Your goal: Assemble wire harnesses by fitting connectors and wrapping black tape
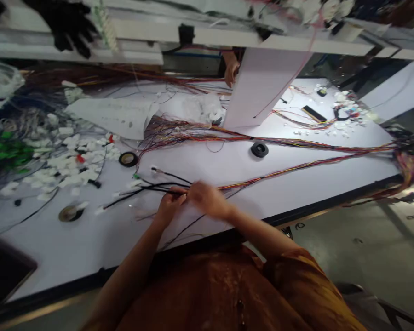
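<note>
We have both forearms reaching forward over the front edge, bare below the sleeves. Our left hand [171, 207] is low, fingers pinched together; our right hand [207, 199] sits just beside it, motion-blurred, fingers curled, wrist angled inward. Exact right fingertip pose unclear.

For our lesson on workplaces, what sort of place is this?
Probably a wiring workshop or small factory: long bundles of coloured wires cross a white table, near rolls of black tape and a heap of small white plastic pieces.
</note>
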A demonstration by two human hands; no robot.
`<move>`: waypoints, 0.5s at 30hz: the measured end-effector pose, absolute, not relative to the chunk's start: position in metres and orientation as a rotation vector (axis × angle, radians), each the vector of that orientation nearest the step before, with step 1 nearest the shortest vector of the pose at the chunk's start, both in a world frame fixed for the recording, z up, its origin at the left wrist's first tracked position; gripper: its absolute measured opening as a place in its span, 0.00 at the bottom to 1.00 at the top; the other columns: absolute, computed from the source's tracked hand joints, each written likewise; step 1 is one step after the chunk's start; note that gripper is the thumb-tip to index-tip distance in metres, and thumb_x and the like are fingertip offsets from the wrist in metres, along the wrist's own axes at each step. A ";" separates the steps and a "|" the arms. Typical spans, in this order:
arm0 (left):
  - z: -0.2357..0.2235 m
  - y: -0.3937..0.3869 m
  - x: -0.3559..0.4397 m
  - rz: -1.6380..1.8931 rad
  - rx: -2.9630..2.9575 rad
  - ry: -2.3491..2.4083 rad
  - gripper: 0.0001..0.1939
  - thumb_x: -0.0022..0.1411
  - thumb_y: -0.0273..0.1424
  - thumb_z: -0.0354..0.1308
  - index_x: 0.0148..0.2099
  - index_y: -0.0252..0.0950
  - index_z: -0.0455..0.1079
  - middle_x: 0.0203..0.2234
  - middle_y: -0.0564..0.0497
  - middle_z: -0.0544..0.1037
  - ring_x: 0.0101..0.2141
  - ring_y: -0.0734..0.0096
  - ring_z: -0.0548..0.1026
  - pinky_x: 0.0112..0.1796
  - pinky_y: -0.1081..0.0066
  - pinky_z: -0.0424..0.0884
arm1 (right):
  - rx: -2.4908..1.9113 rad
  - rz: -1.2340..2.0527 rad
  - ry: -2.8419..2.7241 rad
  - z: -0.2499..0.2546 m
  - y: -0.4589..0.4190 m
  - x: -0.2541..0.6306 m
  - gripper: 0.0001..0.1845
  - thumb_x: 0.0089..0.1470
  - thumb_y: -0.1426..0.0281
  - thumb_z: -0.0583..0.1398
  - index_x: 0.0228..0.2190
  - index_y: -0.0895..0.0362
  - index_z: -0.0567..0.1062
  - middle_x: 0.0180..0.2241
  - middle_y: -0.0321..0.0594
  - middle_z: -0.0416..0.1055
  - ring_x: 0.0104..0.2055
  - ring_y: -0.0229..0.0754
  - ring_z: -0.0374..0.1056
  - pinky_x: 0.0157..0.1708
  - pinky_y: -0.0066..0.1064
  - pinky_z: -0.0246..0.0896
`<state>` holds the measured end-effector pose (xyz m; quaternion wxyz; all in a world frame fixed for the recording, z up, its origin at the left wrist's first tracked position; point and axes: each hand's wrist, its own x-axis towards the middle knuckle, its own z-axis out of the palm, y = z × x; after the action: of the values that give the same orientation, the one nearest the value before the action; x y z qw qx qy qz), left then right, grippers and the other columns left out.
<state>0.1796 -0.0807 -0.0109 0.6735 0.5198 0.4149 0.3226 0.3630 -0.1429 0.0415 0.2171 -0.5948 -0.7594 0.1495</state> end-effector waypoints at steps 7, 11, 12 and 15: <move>-0.001 -0.091 0.172 0.738 1.042 0.921 0.16 0.47 0.40 0.73 0.33 0.35 0.78 0.31 0.48 0.83 0.34 0.65 0.81 0.42 0.64 0.77 | -2.027 0.102 -1.665 0.007 -0.122 0.432 0.24 0.53 0.55 0.65 0.46 0.57 0.74 0.53 0.55 0.69 0.57 0.60 0.61 0.57 0.57 0.54; 0.000 -0.075 0.180 0.804 1.140 0.961 0.15 0.47 0.39 0.72 0.30 0.34 0.75 0.23 0.51 0.80 0.28 0.67 0.79 0.34 0.69 0.75 | -1.476 0.525 -1.867 0.008 -0.141 0.390 0.12 0.63 0.62 0.58 0.43 0.55 0.77 0.40 0.45 0.74 0.45 0.46 0.69 0.49 0.39 0.64; -0.002 -0.069 0.182 0.815 1.197 0.957 0.15 0.50 0.40 0.71 0.31 0.34 0.74 0.23 0.51 0.80 0.28 0.67 0.78 0.34 0.69 0.75 | -1.429 0.592 -1.892 0.008 -0.142 0.379 0.12 0.63 0.63 0.58 0.41 0.55 0.77 0.38 0.44 0.74 0.43 0.44 0.69 0.46 0.37 0.65; -0.007 -0.059 0.184 0.826 1.437 0.966 0.13 0.58 0.39 0.64 0.37 0.34 0.73 0.29 0.48 0.81 0.32 0.66 0.80 0.37 0.67 0.76 | -1.523 0.599 -1.877 0.005 -0.130 0.359 0.12 0.62 0.67 0.56 0.37 0.58 0.79 0.36 0.45 0.73 0.39 0.44 0.69 0.42 0.35 0.64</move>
<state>0.1839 -0.0592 -0.0075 0.5742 0.6132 0.4124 0.3524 0.3592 -0.1296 0.0049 0.3199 -0.5794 -0.7142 0.2278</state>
